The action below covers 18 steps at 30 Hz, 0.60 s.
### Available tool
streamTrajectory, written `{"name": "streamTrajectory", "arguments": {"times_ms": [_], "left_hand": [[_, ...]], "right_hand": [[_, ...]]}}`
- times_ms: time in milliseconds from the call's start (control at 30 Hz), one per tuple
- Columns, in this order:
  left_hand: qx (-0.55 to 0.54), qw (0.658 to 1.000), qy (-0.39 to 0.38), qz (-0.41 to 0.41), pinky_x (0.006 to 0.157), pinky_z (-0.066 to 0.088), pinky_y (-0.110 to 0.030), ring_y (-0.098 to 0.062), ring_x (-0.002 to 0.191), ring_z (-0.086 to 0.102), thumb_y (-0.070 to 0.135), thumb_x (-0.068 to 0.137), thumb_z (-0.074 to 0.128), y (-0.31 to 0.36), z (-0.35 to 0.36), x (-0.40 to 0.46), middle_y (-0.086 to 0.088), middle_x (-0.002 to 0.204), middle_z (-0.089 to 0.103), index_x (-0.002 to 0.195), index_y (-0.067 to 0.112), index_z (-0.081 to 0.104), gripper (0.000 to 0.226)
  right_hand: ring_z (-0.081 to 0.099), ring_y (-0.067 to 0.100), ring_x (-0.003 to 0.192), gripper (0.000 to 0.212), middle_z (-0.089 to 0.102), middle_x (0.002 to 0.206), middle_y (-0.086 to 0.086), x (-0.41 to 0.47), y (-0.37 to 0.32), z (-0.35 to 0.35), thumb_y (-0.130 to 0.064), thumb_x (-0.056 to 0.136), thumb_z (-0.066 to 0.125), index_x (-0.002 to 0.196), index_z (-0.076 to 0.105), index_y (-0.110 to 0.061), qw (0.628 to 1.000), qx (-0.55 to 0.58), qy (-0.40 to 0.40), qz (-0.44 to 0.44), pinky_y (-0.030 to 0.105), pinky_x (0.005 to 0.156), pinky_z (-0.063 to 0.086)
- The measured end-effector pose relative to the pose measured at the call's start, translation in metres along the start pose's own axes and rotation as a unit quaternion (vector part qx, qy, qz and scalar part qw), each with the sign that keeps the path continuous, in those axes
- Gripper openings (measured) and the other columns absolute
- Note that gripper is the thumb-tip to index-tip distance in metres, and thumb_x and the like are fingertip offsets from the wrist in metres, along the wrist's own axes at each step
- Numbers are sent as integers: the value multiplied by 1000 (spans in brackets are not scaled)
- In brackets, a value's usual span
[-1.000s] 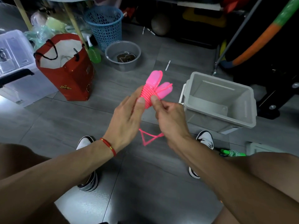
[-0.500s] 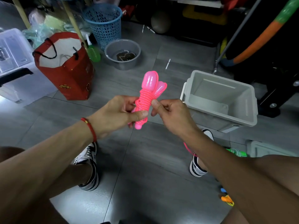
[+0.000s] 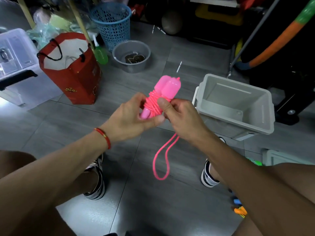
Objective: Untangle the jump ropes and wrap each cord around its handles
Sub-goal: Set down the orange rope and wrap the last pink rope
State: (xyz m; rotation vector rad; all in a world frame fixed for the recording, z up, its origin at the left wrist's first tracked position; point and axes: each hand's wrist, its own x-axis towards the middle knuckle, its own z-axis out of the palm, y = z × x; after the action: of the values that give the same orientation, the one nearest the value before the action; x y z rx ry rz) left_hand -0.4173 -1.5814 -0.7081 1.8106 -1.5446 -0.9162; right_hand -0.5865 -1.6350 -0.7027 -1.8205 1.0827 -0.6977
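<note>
Two pink jump-rope handles lie side by side, with pink cord coiled many times round them. My left hand grips the bundle from the left, thumb under its lower end. My right hand pinches the coils from the right with thumb on top. A loose loop of the pink cord hangs below my right hand toward the floor. Bits of other ropes, green and blue and orange, show beside my right leg.
A grey plastic bin stands open on the floor just right of my hands. A red paper bag, a grey bowl and a blue mesh basket stand further back. A clear storage box sits at far left. My shoes rest on the grey floor.
The bundle has turned in my hands and the coils have grown. A loose loop of cord now hangs below my right hand.
</note>
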Motion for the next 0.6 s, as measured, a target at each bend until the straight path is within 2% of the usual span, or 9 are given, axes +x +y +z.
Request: {"name": "streamTrajectory", "arguments": {"times_ms": [33, 67, 133, 200, 267, 367, 467, 533, 600], "left_hand": [[-117, 991, -54, -25, 72, 48, -30, -11, 76, 66, 70, 74, 68, 0, -7, 1, 2, 82, 70, 93, 22, 60, 52], [-250, 959, -120, -59, 82, 49, -38, -18, 90, 67, 71, 80, 61, 0, -14, 0, -4, 90, 72, 97, 20, 67, 54], [-423, 867, -228, -132, 103, 44, -50, -32, 115, 61, 60, 92, 48, -3, -23, -1, -19, 116, 67, 121, 7, 65, 64], [-462, 830, -280, -140, 108, 41, -57, -38, 113, 59, 46, 93, 56, -9, -25, -1, -27, 121, 59, 131, -5, 54, 64], [-496, 807, -296, -125, 100, 48, -57, -35, 99, 59, 37, 86, 70, -9, -24, -1, -25, 110, 55, 128, -8, 52, 64], [-469, 831, -286, -90, 90, 53, -51, -26, 86, 56, 35, 79, 79, -4, -21, -1, -18, 98, 51, 118, -10, 57, 63], [-389, 889, -231, -69, 77, 57, -43, -17, 70, 49, 32, 83, 71, 1, -16, 0, -13, 84, 47, 99, 8, 72, 29], [-338, 921, -184, -60, 75, 57, -44, -16, 63, 44, 33, 85, 68, 1, -13, 2, -13, 78, 43, 101, 8, 72, 30], [-305, 939, -145, -64, 80, 58, -51, -17, 63, 43, 33, 85, 70, 0, -10, 4, -11, 77, 42, 107, 1, 68, 39]], "right_hand": [[39, 4, 44, 46, 47, 47, -11, 1, 0, -4, -33, 102, 54, 57, 50, -24, 999, 23, -19, -16, 23, 52, 34], [41, 2, 43, 44, 47, 45, -14, 2, 1, -8, -26, 103, 52, 59, 50, -25, 997, 54, -42, -25, 18, 52, 34], [35, 2, 42, 42, 43, 46, -15, 3, 3, -13, -26, 104, 51, 61, 50, -23, 989, 119, -83, -27, 18, 50, 30], [27, 6, 46, 41, 40, 56, -5, 5, 9, -16, -36, 101, 50, 66, 51, -14, 978, 167, -123, -12, 21, 47, 24], [26, 8, 47, 45, 41, 59, 1, 4, 13, -18, -42, 97, 48, 70, 53, -6, 975, 175, -138, -4, 21, 46, 25], [30, 11, 49, 48, 39, 53, -5, 3, 17, -15, -41, 100, 48, 67, 54, -7, 989, 115, -87, -24, 23, 49, 32], [31, 11, 50, 47, 39, 51, -5, 2, 20, -8, -41, 101, 51, 59, 52, -21, 999, 38, -6, -12, 25, 49, 29], [40, 8, 45, 46, 47, 48, -8, 3, 20, -5, -46, 100, 52, 60, 60, -24, 1000, -9, 23, 17, 24, 51, 34], [45, 4, 44, 45, 51, 45, -10, 2, 17, -4, -50, 99, 52, 66, 66, -23, 997, -40, 29, 50, 22, 53, 36]]}}
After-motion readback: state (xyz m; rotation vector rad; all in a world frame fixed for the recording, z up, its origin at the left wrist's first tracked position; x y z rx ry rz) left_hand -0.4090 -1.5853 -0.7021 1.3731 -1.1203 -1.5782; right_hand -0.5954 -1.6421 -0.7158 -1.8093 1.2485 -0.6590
